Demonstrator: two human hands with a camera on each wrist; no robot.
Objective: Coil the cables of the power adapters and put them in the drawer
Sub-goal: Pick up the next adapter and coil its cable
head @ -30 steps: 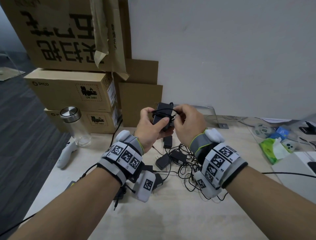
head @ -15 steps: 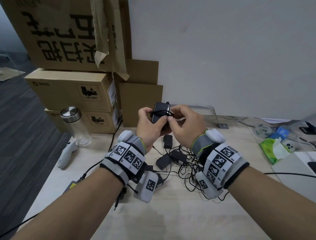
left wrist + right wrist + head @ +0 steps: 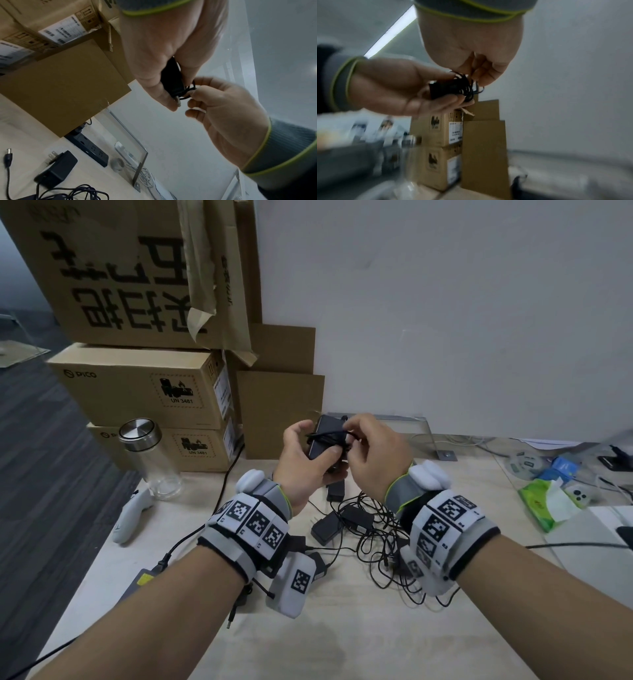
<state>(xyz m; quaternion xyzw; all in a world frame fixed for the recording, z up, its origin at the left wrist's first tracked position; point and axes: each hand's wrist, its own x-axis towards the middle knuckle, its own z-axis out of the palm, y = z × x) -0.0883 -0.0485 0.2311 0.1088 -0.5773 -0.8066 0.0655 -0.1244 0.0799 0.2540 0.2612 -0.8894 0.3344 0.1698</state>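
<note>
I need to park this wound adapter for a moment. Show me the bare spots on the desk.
Bare desk lies nearest you, between the forearms. Another patch lies between the glass bottle and the left hand. The middle is crowded with the cable tangle; the far right with the tissue pack.

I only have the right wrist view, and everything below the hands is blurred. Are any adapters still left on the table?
Observer: Yes. The head view shows loose adapters in a tangle of cables on the table, under the left hand and right hand.
Operator: Anything else back there near the boxes?
Observer: In the left wrist view, a black power strip lies on the table against the cardboard sheet.
Operator: Is the drawer visible?
Observer: No view shows it.
</note>
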